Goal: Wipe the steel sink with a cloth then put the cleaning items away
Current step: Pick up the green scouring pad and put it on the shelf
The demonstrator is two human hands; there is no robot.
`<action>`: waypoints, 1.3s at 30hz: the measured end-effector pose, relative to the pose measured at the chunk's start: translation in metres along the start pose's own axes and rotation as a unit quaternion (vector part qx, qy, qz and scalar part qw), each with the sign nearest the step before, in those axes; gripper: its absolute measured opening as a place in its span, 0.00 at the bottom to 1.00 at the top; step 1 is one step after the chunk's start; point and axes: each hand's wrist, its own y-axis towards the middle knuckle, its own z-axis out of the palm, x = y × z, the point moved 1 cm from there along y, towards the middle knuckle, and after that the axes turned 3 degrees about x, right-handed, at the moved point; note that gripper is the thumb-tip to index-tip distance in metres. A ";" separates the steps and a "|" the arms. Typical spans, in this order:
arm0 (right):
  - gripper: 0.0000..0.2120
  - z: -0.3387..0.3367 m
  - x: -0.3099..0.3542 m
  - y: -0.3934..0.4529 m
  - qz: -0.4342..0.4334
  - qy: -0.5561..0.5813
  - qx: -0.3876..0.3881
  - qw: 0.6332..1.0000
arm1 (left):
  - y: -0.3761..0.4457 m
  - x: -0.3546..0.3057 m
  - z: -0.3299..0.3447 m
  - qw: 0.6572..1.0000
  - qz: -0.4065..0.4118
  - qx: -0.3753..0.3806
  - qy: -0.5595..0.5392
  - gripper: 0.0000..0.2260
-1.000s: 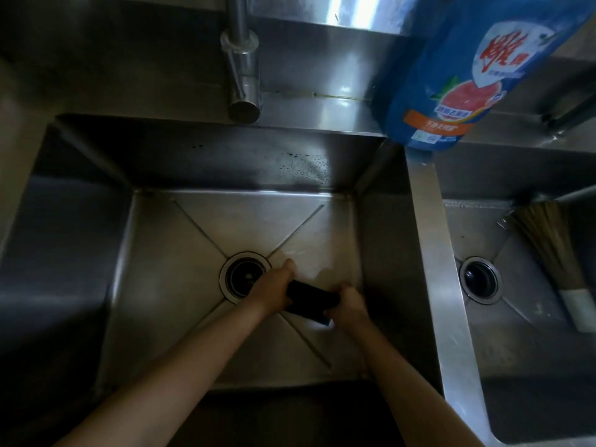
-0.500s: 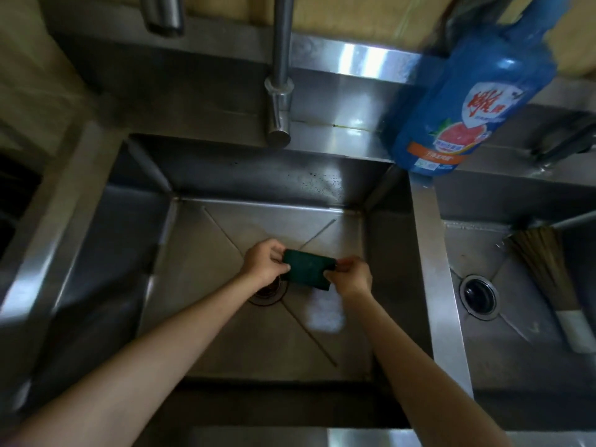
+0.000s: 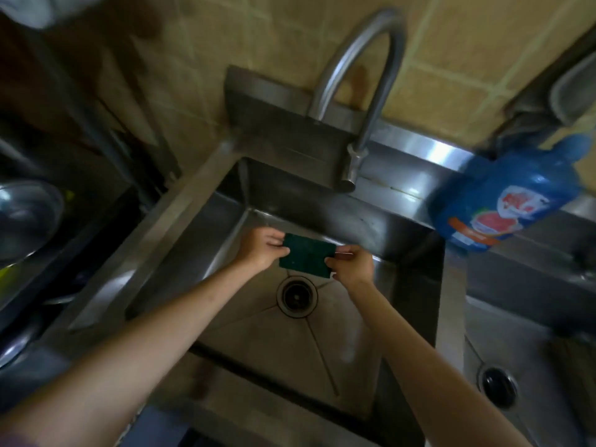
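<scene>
Both hands lifted the green scouring pad [image 3: 306,255] off the basin floor; left hand [image 3: 262,250] and right hand [image 3: 352,265] pinch its ends. Keep it taut, wipe sink [image 3: 193,253] walls evenly.

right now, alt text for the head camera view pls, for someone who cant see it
Two bare hands, left hand and right hand, hold a dark green scouring cloth by its ends above the steel sink and its drain. A curved tap and a blue detergent bottle stand behind.
</scene>
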 end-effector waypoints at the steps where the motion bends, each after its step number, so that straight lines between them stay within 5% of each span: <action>1: 0.12 0.005 0.009 -0.002 -0.010 0.000 0.015 1.000 | -0.004 0.000 -0.009 1.000 -0.001 -0.019 -0.012 0.18; 15: 0.15 0.095 0.107 -0.052 -0.156 -0.100 0.162 0.969 | -0.080 0.007 -0.132 0.966 0.036 -0.247 -0.065 0.17; 27: 0.17 0.216 0.159 -0.160 -0.273 -0.135 0.276 0.912 | -0.181 0.051 -0.261 0.895 0.052 -0.443 -0.024 0.16; 39: 0.13 0.323 0.203 -0.273 -0.307 -0.087 0.331 0.888 | -0.274 0.077 -0.378 0.839 0.037 -0.538 -0.075 0.11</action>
